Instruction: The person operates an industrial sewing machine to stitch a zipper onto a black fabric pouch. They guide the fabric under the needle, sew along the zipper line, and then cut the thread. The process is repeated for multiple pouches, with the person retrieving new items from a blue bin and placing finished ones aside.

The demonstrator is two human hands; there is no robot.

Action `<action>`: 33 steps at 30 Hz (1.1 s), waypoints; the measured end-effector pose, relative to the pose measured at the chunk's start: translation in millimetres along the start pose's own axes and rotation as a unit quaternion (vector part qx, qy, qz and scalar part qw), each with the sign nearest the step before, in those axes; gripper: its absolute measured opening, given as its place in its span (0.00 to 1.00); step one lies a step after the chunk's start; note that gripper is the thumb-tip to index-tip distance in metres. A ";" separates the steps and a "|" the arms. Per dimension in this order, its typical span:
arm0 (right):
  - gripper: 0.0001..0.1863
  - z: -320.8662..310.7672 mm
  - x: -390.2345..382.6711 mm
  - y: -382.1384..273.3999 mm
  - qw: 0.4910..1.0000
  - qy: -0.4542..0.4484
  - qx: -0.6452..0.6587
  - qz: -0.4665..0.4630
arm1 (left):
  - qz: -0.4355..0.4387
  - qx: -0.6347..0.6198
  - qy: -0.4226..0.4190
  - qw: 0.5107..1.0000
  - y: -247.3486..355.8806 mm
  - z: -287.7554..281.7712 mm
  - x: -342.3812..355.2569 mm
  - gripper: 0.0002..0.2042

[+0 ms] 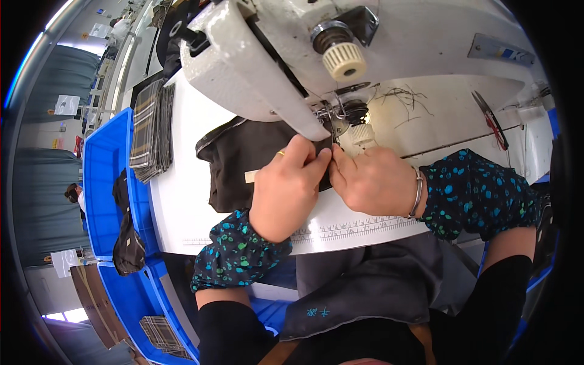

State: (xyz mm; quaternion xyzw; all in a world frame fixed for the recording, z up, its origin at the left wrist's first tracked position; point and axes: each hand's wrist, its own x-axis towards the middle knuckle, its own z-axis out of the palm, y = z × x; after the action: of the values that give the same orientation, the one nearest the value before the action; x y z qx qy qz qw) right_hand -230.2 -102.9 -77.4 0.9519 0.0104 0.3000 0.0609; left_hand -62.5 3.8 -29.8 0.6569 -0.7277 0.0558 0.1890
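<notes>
Bag [234,161] on table [188,213], partly under sewing machine [243,67]. Left hand [289,182] on bag, right hand [377,182] at its right edge. Cloth stack [149,134] left of bag. Threads [406,100], then scissors [490,115], to the right. Ruler [359,230] along table's near edge. Two bins [103,194] left of table, cloth pieces [164,337] in the nearer.

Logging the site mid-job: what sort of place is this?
Probably a sewing workshop or factory floor: there is a sewing machine with a dark fabric piece under its head, a stack of plaid fabric pieces at the white table's left, and blue plastic bins holding more fabric.
</notes>
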 end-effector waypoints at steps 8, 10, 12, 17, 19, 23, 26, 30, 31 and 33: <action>0.08 -5.2 -1.2 -5.6 1.000 -0.020 -0.006 0.007 | 0.089 0.076 -0.064 0.991 -4.9 0.7 3.0 0.20; 0.08 -4.8 -0.5 -5.2 1.000 -0.020 0.001 0.002 | 0.063 0.089 -0.085 0.990 -0.5 1.5 1.3 0.22; 0.08 -5.2 0.6 -4.6 1.000 -0.011 -0.001 -0.001 | 0.051 0.074 -0.073 0.993 0.0 6.2 -1.1 0.22; 0.09 -6.4 0.6 -3.7 1.000 -0.020 0.000 -0.008 | 0.032 0.041 -0.056 0.997 -1.1 10.0 -0.8 0.24; 0.09 -6.6 0.9 -3.7 1.000 -0.023 -0.003 -0.012 | 0.031 0.038 -0.053 0.997 -2.2 9.9 -0.9 0.24; 0.11 -6.3 0.5 -4.1 0.999 -0.026 -0.013 -0.019 | 0.030 0.029 -0.040 0.998 -3.9 10.0 -0.3 0.23; 0.11 -6.8 0.3 -3.7 0.999 -0.020 -0.018 -0.023 | 0.030 0.022 -0.038 0.999 -4.0 10.6 0.8 0.22; 0.12 -4.8 0.0 -1.9 0.998 -0.035 -0.046 -0.023 | 0.046 0.034 -0.033 0.998 -7.5 11.6 5.2 0.20; 0.11 -2.1 0.6 -0.4 0.998 -0.021 -0.048 -0.017 | 0.043 0.043 -0.031 0.998 -8.9 12.9 6.5 0.19; 0.11 4.3 2.8 3.4 0.999 0.007 -0.050 -0.008 | 0.036 0.062 -0.027 0.997 -11.3 15.7 9.1 0.19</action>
State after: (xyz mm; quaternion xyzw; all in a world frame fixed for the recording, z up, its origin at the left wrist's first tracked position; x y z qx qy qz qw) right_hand -225.5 -106.6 -78.9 0.9454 0.0033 0.3063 0.1112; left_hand -55.2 -11.4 -42.9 0.6420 -0.7509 0.0900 0.1264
